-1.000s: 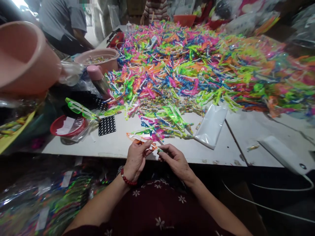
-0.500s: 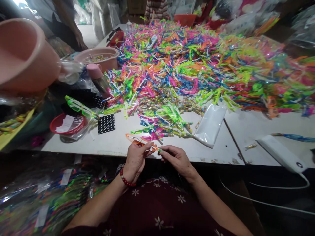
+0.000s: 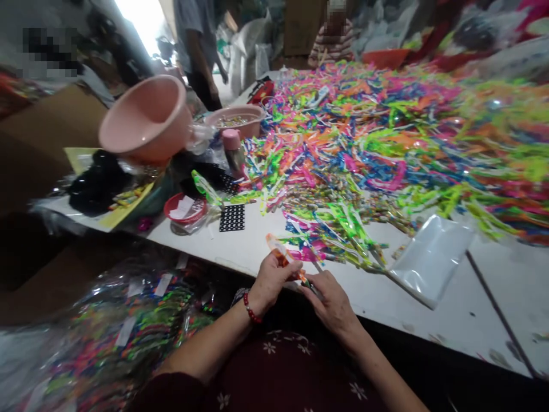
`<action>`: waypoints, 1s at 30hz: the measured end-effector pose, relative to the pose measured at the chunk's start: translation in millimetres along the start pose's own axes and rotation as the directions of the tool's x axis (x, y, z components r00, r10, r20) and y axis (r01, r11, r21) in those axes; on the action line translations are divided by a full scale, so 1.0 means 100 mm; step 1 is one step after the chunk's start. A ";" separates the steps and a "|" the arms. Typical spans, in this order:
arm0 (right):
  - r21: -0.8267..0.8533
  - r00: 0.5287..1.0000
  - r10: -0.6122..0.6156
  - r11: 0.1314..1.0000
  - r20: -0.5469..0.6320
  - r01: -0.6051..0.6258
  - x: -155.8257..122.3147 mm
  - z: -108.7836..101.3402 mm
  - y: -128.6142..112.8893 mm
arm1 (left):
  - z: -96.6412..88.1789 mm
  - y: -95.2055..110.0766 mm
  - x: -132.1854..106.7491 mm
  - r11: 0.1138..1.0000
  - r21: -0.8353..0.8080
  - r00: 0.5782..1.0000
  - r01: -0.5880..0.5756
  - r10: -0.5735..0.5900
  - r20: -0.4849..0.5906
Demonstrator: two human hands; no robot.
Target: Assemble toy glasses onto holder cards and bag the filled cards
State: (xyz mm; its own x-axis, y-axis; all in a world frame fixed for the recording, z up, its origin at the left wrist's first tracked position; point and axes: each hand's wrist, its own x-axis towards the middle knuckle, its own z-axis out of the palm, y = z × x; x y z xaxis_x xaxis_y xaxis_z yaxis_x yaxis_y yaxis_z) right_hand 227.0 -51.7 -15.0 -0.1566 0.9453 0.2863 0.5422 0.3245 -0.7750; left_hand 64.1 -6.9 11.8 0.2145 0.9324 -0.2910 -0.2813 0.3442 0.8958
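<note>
Just over the table's front edge, my left hand [image 3: 271, 279] is closed around an orange and white plastic piece [image 3: 274, 244]. The piece's rounded end sticks out past my fingers to the upper left. At its other end, my right hand [image 3: 329, 298] pinches a small dark and green tip [image 3: 307, 282], mostly covered by the fingers. Both hands are close together. Beyond them lies a small heap of green, blue and pink plastic pieces [image 3: 343, 226] of a similar kind, with patterned tube-like ends.
A large colourful pile [image 3: 386, 131] covers the far table. A clear plastic packet [image 3: 433, 257] lies right; a black perforated pad [image 3: 232, 218], red basket [image 3: 185, 209], pink-lidded flask [image 3: 233, 150] and pink tub [image 3: 143, 117] stand left. Bagged pieces [image 3: 141, 320] lie below. People are at the back.
The view has swung left, so the table's contents appear farther right. Both hands keep hold of the orange piece, which now slants more steeply down toward my right hand.
</note>
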 end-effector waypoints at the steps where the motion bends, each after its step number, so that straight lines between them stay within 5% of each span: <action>1: -0.017 1.000 -0.019 1.000 -0.002 0.019 0.02 0.03 0.01 | -0.10 0.03 0.02 0.993 0.110 0.999 -0.042 0.040 0.020; 4: 0.019 0.997 0.043 0.999 0.067 -0.044 0.08 0.10 -0.01 | -0.57 0.14 0.14 0.819 0.531 0.952 -0.219 0.299 -0.068; 7: 0.060 0.974 0.163 0.983 0.156 -0.174 0.11 0.15 -0.06 | -1.17 0.24 0.36 0.321 0.924 0.774 -0.210 0.632 -0.044; 10: 0.068 0.947 0.254 0.960 0.199 -0.272 0.16 0.22 -0.12 | -1.64 0.24 0.58 0.170 0.968 0.748 -0.187 0.663 0.028; 12: 0.082 0.935 0.279 0.950 0.217 -0.302 0.21 0.28 -0.17 | -1.79 0.16 0.64 0.070 0.980 0.761 -0.185 0.641 0.098; 15: 0.146 0.930 0.302 0.931 0.210 -0.336 0.33 0.36 -0.24 | -1.73 -0.04 0.59 -0.129 0.977 0.755 -0.172 0.620 0.214; 19: 0.261 0.944 0.289 0.910 0.161 -0.323 0.58 0.49 -0.28 | -1.36 -0.34 0.36 -0.252 0.943 0.734 -0.215 0.596 0.327; 24: 0.192 0.986 0.139 0.969 0.088 -0.154 0.97 0.68 -0.21 | -0.99 -0.57 0.08 -0.222 0.950 0.739 -0.219 0.598 0.310; 30: 0.113 0.994 0.110 0.987 0.029 -0.113 1.29 0.93 -0.17 | -0.92 -0.57 0.00 -0.154 0.946 0.703 -0.286 0.637 0.316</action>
State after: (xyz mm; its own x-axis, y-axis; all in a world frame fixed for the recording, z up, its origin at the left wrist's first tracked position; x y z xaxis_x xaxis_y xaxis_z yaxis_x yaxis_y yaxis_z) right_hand 120.8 67.7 -17.4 -0.1195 0.9758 0.1831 0.4594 0.2178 -0.8611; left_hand -5.5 -16.7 -70.4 0.2676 0.8400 0.4720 0.8665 -0.4241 0.2634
